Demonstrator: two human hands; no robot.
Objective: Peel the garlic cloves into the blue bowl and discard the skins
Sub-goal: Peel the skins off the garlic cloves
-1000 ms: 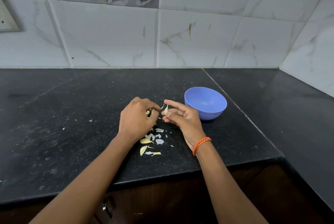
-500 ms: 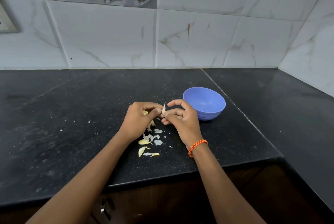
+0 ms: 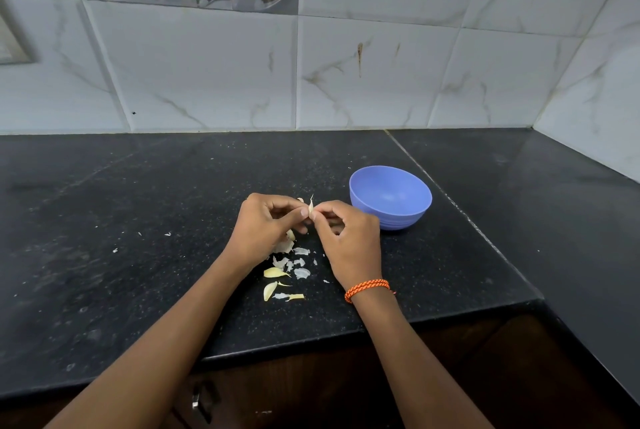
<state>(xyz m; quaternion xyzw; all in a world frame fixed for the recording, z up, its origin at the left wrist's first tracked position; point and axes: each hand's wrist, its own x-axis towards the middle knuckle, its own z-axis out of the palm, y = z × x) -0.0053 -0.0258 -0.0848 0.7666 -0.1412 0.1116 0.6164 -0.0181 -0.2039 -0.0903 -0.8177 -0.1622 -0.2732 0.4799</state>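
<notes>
- Head view shows our left hand [image 3: 265, 224] and right hand [image 3: 349, 234] meeting above the black counter [image 3: 138, 221], fingertips of both pinching one garlic clove [image 3: 310, 207] between them.
- A second ago our right hand lay more open, fingers stretched toward the left; since then its fingers have curled in and its thumb and forefinger have closed on the clove's right side.
- Our left thumb and forefinger press the clove's left side; the other left fingers are curled, and a pale bit shows by them, though we cannot tell whether it is another clove or skin.
- We judge that this shift means the peeling grip is set: one hand steadies while the other pulls at the skin. The thin tip pointing upward suggests skin is still on.
- The blue bowl [image 3: 390, 196] sits just to the right of our right hand, near but not touching it. Its inside looks empty; we see no peeled clove in it, so the task seems early.
- Loose skins [image 3: 300, 273] and yellowish slivers [image 3: 275, 273] lie scattered on the counter below our hands, not yet discarded.
- No bin or other container for the skins is in view.
- An orange bracelet [image 3: 367, 288] circles our right wrist.
</notes>
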